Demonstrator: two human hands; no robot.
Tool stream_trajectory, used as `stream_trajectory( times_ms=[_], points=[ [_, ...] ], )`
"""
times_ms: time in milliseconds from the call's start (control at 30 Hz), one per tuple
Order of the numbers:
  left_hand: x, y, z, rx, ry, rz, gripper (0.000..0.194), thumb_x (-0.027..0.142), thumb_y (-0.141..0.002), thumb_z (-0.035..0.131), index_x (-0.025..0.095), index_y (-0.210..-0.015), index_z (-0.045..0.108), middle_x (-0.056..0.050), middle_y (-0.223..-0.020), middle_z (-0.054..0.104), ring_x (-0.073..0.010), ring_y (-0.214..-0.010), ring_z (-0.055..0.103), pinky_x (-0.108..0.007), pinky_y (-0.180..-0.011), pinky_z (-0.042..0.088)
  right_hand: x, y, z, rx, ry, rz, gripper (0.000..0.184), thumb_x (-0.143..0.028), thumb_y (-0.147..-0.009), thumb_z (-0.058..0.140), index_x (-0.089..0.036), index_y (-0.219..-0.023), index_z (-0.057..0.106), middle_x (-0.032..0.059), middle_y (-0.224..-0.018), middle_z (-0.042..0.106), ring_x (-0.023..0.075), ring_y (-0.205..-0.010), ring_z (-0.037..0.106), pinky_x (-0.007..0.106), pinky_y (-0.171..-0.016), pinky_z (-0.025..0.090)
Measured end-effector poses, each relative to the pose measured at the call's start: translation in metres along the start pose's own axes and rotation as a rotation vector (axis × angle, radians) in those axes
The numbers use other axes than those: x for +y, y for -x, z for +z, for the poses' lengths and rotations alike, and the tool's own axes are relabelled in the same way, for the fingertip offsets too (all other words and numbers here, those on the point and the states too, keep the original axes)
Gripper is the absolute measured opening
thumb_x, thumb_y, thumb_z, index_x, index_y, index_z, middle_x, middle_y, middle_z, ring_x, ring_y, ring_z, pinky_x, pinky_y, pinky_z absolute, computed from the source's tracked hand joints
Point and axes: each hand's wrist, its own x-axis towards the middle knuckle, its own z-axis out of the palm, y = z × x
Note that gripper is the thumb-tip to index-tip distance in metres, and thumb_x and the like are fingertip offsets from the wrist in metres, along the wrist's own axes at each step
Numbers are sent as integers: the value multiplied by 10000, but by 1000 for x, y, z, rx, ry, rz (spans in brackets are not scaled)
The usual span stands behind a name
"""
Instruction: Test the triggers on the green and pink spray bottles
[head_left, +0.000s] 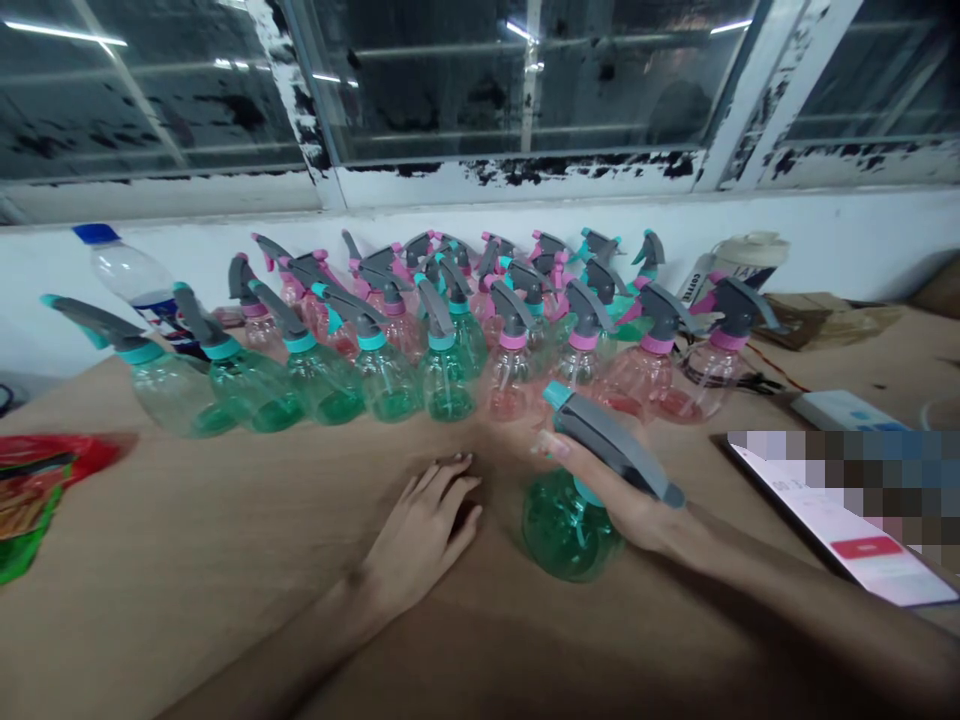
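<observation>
My right hand (622,500) is wrapped round the neck of a green spray bottle (566,530) with a grey trigger head and teal nozzle; the bottle stands on the brown table (225,560). My left hand (424,530) lies flat on the table just left of that bottle, fingers stretched out, holding nothing. Behind them stand rows of several spray bottles: green ones with teal collars (322,385) on the left, pink ones with pink collars (645,375) on the right.
A clear water bottle with a blue cap (131,280) stands at the back left. Red and green packets (30,490) lie at the left edge. A lit phone (847,530) lies at the right. A white wall and windows run behind.
</observation>
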Motion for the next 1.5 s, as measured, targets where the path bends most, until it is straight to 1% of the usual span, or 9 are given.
stream_trajectory(
  times_ms=[133,467,533,600,733,867,1167,1333,1500],
  points=[
    [-1,-1,-1,-3,3,11,228,202,-897,486,158,-1113,543,-103,-1225,552,-260,-1147,501,-469,-973,414,0,-2,2,-52,-112,-29,168,-392,-827,582,-236,-884,613,23,-872,667,187,-776,641,326,-744,514],
    [0,-1,-2,-12,-3,5,264,206,-901,477,162,-1156,531,-99,-1240,544,-254,-1154,495,-454,-972,412,7,1,6,25,-68,-82,581,-366,-731,690,-306,-1261,460,71,-1226,569,269,-1155,519,435,-930,448],
    [0,-1,-1,-14,-7,4,270,209,-903,478,159,-1164,529,-100,-1248,538,-253,-1155,494,-450,-975,410,6,1,6,30,-70,-81,550,-350,-728,690,-305,-1234,480,69,-1168,591,256,-1073,563,408,-865,477],
    [0,-1,0,-15,-12,-3,277,210,-904,478,161,-1173,526,-99,-1258,533,-253,-1157,491,-454,-976,408,6,1,6,19,-51,-56,457,-345,-733,686,-289,-1158,527,44,-997,635,197,-784,617,343,-678,509],
    [-1,0,1,-16,-11,-9,285,211,-903,480,168,-1182,520,-95,-1257,535,-248,-1160,490,-446,-982,405,7,2,7,-12,12,-19,231,-356,-769,657,-245,-962,593,-70,-566,475,86,-413,350,251,-400,343],
    [-1,0,1,-17,-6,-5,283,215,-904,479,170,-1181,519,-94,-1258,537,-248,-1163,488,-441,-982,405,7,3,7,-26,29,-22,153,-330,-796,632,-235,-910,596,-97,-487,320,82,-409,297,237,-388,291],
    [-1,-1,0,-18,-8,-1,281,214,-906,457,164,-1174,526,-100,-1240,548,-253,-1139,503,-463,-978,407,-1,-3,5,-49,0,-24,165,-389,-795,616,-233,-847,613,-37,-653,588,87,-441,433,256,-472,409],
    [0,0,0,-6,-1,-1,272,217,-912,449,172,-1169,527,-100,-1243,546,-252,-1151,500,-455,-971,415,-2,1,4,-36,-7,-14,201,-390,-809,604,-231,-695,562,-57,-557,519,96,-483,489,234,-476,416],
    [-1,-1,-1,-32,-20,12,262,211,-910,458,197,-1156,546,-96,-1252,541,-265,-1130,513,-472,-937,439,1,3,3,-104,-73,-18,159,-396,-825,576,-241,-825,609,-9,-769,645,131,-609,592,286,-618,493]
  ],
)
